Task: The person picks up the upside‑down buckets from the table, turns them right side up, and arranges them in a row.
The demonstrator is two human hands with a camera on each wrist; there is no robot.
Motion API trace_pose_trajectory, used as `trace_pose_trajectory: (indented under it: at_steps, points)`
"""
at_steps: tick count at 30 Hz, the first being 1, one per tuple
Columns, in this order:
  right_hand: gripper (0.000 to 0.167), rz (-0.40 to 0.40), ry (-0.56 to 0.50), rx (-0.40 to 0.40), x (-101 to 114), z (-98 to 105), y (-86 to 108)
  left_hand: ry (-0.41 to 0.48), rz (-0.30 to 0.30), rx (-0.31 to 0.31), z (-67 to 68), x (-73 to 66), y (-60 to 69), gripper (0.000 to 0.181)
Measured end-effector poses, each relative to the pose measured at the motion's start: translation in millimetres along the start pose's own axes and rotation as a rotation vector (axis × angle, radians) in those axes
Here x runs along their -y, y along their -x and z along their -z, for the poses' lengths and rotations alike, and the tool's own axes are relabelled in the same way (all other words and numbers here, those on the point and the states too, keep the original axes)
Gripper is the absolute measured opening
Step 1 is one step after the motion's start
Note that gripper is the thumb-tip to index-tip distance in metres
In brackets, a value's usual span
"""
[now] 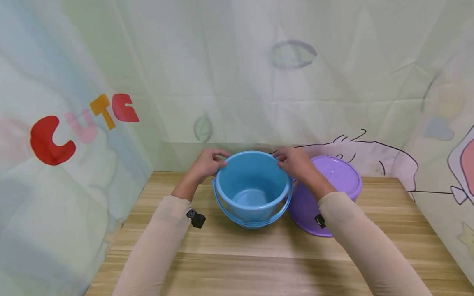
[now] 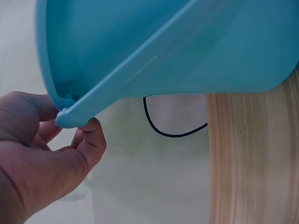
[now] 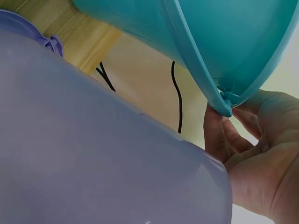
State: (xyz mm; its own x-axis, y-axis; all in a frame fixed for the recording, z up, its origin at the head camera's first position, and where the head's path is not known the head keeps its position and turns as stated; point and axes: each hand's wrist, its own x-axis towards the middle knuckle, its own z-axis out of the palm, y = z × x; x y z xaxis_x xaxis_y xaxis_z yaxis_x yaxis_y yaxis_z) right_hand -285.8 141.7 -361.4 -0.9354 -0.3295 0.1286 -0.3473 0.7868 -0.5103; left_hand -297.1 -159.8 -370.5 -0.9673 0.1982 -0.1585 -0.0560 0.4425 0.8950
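Observation:
A blue bucket point(image 1: 253, 213) stands upright on the wooden table, its inside facing up. Its blue handle point(image 1: 226, 209) hangs down along the near side. At the far left of the rim, my left hand point(image 1: 206, 164) pinches the edge by the handle joint; the left wrist view shows thumb and fingers on either side of it. My right hand point(image 1: 296, 162) grips the rim's far right, beside the other handle joint point(image 3: 226, 100). Under my right forearm, a purple bucket point(image 1: 335, 174) rests upside down, partly hidden by that arm.
The wood-grain table point(image 1: 237, 263) extends toward me and to both sides. A pale printed curtain point(image 1: 237, 82) hangs close behind the buckets and along the left and right sides. Black wrist cameras point(image 1: 196, 218) sit on both sleeves.

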Motion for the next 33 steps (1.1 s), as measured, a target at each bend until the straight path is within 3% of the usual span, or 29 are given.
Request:
trace_pose_trajectory:
  at_steps: [11,19,24,33]
  points:
    - [0.031,0.017,0.067,-0.078,2.8,-8.8,2.5,-0.019,-0.057,-0.047,-2.5,4.3,3.3,0.031]
    - [0.031,0.006,0.049,-0.094,2.5,-13.2,6.2,-0.097,-0.105,-0.094,-4.2,11.3,5.0,0.03]
    - [0.044,-0.011,-0.013,-0.077,3.1,-14.0,13.0,-0.168,-0.165,-0.145,-6.2,13.4,13.4,0.039]
    - [0.066,0.047,-0.105,-0.124,5.8,-12.3,33.7,-0.112,-0.184,-0.168,-12.6,13.1,32.5,0.063]
